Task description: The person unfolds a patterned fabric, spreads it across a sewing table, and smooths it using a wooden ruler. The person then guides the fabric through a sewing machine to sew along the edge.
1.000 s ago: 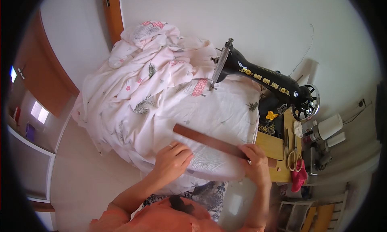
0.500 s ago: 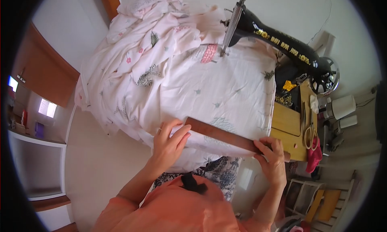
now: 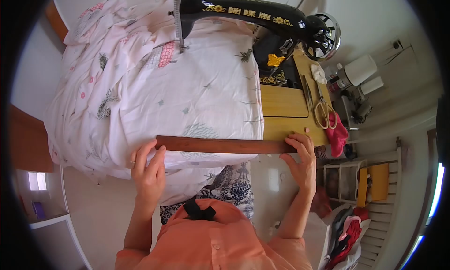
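A long reddish-brown wooden ruler (image 3: 225, 145) lies level across the near part of a white printed cloth (image 3: 211, 96), and its right part reaches past the cloth's edge. My left hand (image 3: 149, 169) holds the ruler's left end between thumb and fingers, with a ring on one finger. At the other end, my right hand (image 3: 301, 161) grips the ruler, fingers on top and thumb below. The cloth spreads under the black sewing machine (image 3: 243, 11) with gold lettering, bunched in folds to the left.
Scissors (image 3: 323, 111) lie on the wooden machine table (image 3: 286, 101), beside a pink cloth (image 3: 336, 136). A yellow piece (image 3: 275, 60) rests on the machine bed. White thread cones (image 3: 361, 69) stand at right. A dark patterned seat cover (image 3: 236, 183) shows below the cloth.
The view has turned, so the machine and cloth appear further left. The ruler, slanted before, now runs nearly level. My right hand now grips nearer the ruler's right end.
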`<control>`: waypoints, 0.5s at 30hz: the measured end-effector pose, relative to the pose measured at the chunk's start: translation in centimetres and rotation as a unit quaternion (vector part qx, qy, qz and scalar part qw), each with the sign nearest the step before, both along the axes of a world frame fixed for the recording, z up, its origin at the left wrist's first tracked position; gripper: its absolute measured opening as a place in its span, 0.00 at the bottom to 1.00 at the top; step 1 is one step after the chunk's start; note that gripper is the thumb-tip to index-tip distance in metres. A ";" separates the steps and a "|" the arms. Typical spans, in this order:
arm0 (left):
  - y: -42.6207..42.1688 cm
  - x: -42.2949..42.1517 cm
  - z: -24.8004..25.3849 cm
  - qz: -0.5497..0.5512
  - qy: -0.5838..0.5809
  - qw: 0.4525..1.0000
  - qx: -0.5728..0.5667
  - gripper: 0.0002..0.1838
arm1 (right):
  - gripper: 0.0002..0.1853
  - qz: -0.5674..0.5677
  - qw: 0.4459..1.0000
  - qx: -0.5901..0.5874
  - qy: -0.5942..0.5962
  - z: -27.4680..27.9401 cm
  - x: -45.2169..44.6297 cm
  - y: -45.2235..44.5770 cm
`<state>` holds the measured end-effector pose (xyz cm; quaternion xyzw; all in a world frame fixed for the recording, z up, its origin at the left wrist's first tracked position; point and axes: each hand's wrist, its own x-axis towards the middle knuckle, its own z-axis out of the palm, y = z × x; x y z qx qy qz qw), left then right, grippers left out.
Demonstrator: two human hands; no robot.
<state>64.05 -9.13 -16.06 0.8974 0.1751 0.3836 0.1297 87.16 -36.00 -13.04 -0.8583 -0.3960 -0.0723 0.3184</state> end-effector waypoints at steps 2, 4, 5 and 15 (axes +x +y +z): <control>0.1 -0.2 -0.2 -0.003 0.010 1.000 -0.007 0.14 | 0.23 -0.009 1.000 0.013 0.015 -0.3 0.0 -0.2; 0.1 -0.3 -0.3 -0.007 0.019 1.000 -0.015 0.14 | 0.22 -0.010 1.000 0.018 0.024 -0.2 0.1 -0.3; 0.0 -0.3 -0.2 -0.009 0.023 1.000 -0.020 0.14 | 0.22 -0.010 0.999 0.021 0.027 -0.2 0.1 -0.4; -0.7 0.5 -0.2 -0.013 0.038 0.999 0.017 0.15 | 0.21 -0.033 0.998 0.037 0.041 -0.3 0.6 -1.4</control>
